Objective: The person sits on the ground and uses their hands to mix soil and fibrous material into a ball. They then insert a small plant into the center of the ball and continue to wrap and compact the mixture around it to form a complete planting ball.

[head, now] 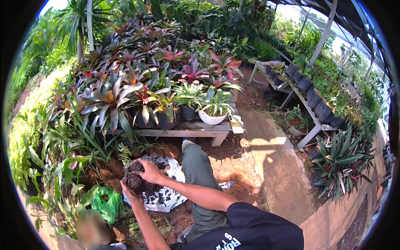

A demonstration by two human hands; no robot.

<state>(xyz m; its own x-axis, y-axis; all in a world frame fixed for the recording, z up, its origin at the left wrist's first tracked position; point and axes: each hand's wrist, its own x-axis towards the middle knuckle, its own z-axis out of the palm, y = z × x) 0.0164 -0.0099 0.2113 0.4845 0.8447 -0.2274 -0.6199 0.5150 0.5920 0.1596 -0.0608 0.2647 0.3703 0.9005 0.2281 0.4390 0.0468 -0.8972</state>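
A dark root ball [135, 182] of soil sits between my two hands. A small fern-like plant [124, 154] with pale green fronds rises at its upper left. My left hand [130, 191] cups the ball from below and the left. Against its upper right side press the fingers of my right hand [150, 172]. Beneath and beyond the hands, dark loose soil [152, 188] lies scattered over a white plastic sheet [162, 204]. The palms' inner sides are hidden.
A crumpled green plastic bag [107, 203] lies left of the sheet. Ahead, a wooden bench [187, 132] bears potted bromeliads [111, 100], a white pot [212, 118] and a phone [236, 123]. On the right, black grow bags [314, 98] line a slatted stand [306, 117] beside a concrete path [272, 175].
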